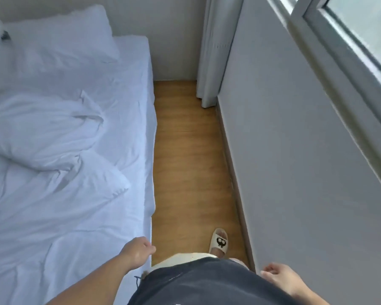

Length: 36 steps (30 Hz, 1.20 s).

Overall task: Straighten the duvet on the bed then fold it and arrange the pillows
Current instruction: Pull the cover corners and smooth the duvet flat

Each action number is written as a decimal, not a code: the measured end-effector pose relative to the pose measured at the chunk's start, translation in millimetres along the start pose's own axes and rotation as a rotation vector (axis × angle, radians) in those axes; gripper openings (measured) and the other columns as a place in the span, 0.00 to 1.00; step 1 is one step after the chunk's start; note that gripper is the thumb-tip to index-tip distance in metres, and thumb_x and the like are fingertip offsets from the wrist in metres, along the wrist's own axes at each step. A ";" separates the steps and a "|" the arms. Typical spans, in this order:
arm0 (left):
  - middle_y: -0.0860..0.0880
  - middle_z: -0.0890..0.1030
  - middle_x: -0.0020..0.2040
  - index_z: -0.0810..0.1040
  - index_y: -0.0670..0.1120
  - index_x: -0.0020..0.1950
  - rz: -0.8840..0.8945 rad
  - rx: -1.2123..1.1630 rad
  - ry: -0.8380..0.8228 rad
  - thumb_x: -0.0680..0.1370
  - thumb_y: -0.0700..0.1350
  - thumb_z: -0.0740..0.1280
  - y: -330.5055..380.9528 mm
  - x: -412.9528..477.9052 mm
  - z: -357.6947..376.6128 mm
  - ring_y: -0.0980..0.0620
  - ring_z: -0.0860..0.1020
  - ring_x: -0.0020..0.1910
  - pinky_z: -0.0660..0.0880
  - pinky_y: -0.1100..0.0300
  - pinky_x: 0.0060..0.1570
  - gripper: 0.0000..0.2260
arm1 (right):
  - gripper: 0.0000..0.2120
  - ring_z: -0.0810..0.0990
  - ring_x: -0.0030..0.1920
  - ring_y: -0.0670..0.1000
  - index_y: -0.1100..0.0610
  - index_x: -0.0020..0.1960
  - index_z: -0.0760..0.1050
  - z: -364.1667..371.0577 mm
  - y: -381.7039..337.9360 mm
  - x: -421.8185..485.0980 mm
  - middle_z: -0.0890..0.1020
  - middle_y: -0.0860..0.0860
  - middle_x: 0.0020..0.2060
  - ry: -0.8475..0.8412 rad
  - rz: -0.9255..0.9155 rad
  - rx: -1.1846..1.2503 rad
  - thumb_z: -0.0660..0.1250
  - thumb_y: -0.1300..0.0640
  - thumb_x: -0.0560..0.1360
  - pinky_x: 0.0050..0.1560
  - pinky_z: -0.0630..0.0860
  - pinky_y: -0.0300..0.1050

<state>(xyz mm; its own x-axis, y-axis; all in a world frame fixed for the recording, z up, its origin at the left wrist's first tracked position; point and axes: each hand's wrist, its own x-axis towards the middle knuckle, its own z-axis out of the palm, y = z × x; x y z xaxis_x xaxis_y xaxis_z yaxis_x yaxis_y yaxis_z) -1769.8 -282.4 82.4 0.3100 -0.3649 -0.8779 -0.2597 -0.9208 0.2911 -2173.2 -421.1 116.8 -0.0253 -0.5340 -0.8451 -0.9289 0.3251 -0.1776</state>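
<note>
Wooden floor (185, 164) runs as a narrow strip from 12 o'clock down toward 6 o'clock, between the bed (149, 133) on the 9 o'clock side and a pale grey wall (295, 172) on the 3 o'clock side. At 1 o'clock a light curtain (216, 51) hangs down to the floor in the corner, and at 2 o'clock a window frame (339, 34) slants across the wall.

White bedding covers the bed. The duvet (42, 133) lies rumpled and bunched at 9 o'clock, with deep creases and a raised fold near its middle. One pillow (59, 36) rests at 11 o'clock near the head of the bed, against the far wall. A second pillow (110, 181) lies askew at about 8 o'clock, partly tucked under the bunched duvet, its corner pointing toward the edge of the mattress. A small dark thing at 10 o'clock, at the frame's edge, is too blurred to identify.

The person stands in the floor strip at 6 o'clock, wearing a dark top (207, 282) and a cream slipper (220, 239) with a cartoon print. The left hand (138, 252) reaches out at 7 o'clock over the near corner of the bed, fingers loosely curled and holding nothing; whether it touches the sheet cannot be told. The right hand (279, 276) hangs at 5 o'clock beside the wall, fingers relaxed and spread, empty.
</note>
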 end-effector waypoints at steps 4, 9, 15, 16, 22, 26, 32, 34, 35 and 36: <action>0.50 0.80 0.50 0.80 0.50 0.51 -0.104 -0.141 0.080 0.79 0.54 0.63 33.0 2.6 -14.9 0.51 0.78 0.45 0.77 0.59 0.45 0.10 | 0.07 0.83 0.36 0.47 0.54 0.43 0.83 -83.7 -70.2 68.4 0.85 0.47 0.34 -0.070 -0.087 -0.155 0.71 0.50 0.73 0.39 0.76 0.37; 0.46 0.82 0.48 0.82 0.48 0.49 -0.181 -0.480 0.182 0.79 0.51 0.65 71.6 26.6 -50.3 0.48 0.77 0.42 0.77 0.58 0.40 0.09 | 0.05 0.84 0.39 0.50 0.53 0.47 0.80 -156.4 -187.3 131.0 0.85 0.52 0.41 -0.087 -0.223 -0.315 0.68 0.52 0.78 0.37 0.75 0.39; 0.44 0.78 0.40 0.79 0.41 0.49 -0.259 -0.575 0.143 0.78 0.48 0.62 113.4 104.8 -125.5 0.47 0.73 0.38 0.72 0.58 0.37 0.11 | 0.07 0.85 0.41 0.49 0.52 0.45 0.80 -196.2 -335.1 201.4 0.86 0.50 0.40 -0.040 -0.262 -0.382 0.67 0.50 0.78 0.46 0.82 0.46; 0.45 0.78 0.38 0.78 0.41 0.46 -0.261 -0.574 0.138 0.78 0.48 0.62 120.8 118.9 -144.2 0.47 0.73 0.38 0.72 0.58 0.37 0.11 | 0.07 0.85 0.41 0.49 0.51 0.45 0.80 -201.8 -357.4 212.9 0.86 0.49 0.40 -0.043 -0.258 -0.385 0.68 0.50 0.78 0.48 0.82 0.47; 0.46 0.81 0.45 0.80 0.46 0.52 -0.220 -0.645 0.164 0.76 0.50 0.65 170.0 169.9 -275.0 0.49 0.76 0.37 0.73 0.60 0.34 0.10 | 0.11 0.83 0.49 0.48 0.49 0.53 0.80 -224.7 -501.1 251.3 0.85 0.46 0.48 -0.001 -0.340 -0.436 0.69 0.44 0.77 0.55 0.79 0.46; 0.46 0.81 0.47 0.80 0.47 0.52 -0.215 -0.703 0.202 0.77 0.49 0.67 197.7 193.6 -343.7 0.50 0.78 0.38 0.72 0.63 0.31 0.08 | 0.10 0.81 0.52 0.48 0.48 0.53 0.79 -232.8 -594.6 265.3 0.82 0.45 0.50 0.014 -0.381 -0.487 0.70 0.44 0.76 0.56 0.76 0.44; 0.46 0.81 0.44 0.80 0.45 0.52 -0.345 -0.815 0.256 0.78 0.49 0.66 231.0 231.9 -398.3 0.49 0.77 0.36 0.70 0.61 0.33 0.08 | 0.10 0.80 0.53 0.47 0.44 0.51 0.78 -242.4 -723.2 313.5 0.83 0.44 0.51 -0.088 -0.406 -0.660 0.71 0.41 0.72 0.59 0.75 0.44; 0.45 0.80 0.43 0.80 0.43 0.52 -0.384 -0.876 0.254 0.78 0.48 0.67 244.0 243.1 -407.3 0.49 0.75 0.35 0.68 0.61 0.32 0.09 | 0.11 0.79 0.53 0.46 0.45 0.51 0.79 -248.3 -770.2 328.7 0.82 0.44 0.50 -0.139 -0.425 -0.744 0.72 0.42 0.72 0.58 0.73 0.40; 0.45 0.79 0.41 0.80 0.41 0.52 -0.402 -0.931 0.256 0.78 0.47 0.68 250.7 249.8 -409.7 0.49 0.74 0.33 0.67 0.62 0.31 0.10 | 0.12 0.79 0.52 0.46 0.46 0.51 0.79 -251.7 -792.7 338.4 0.81 0.44 0.50 -0.158 -0.441 -0.791 0.73 0.43 0.71 0.56 0.72 0.39; 0.45 0.78 0.38 0.80 0.39 0.52 -0.430 -1.002 0.266 0.78 0.45 0.69 256.2 256.8 -412.1 0.49 0.73 0.31 0.65 0.63 0.29 0.10 | 0.12 0.78 0.52 0.45 0.46 0.51 0.80 -255.5 -816.1 347.2 0.81 0.44 0.50 -0.167 -0.456 -0.831 0.73 0.43 0.71 0.55 0.71 0.38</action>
<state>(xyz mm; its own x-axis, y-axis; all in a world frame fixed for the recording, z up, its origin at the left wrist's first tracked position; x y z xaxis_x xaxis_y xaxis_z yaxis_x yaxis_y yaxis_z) -1379.8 -668.8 88.2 0.4133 0.1030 -0.9048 0.7318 -0.6289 0.2627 -1518.3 -1071.2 97.2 0.3959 -0.3330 -0.8558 -0.8031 -0.5775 -0.1468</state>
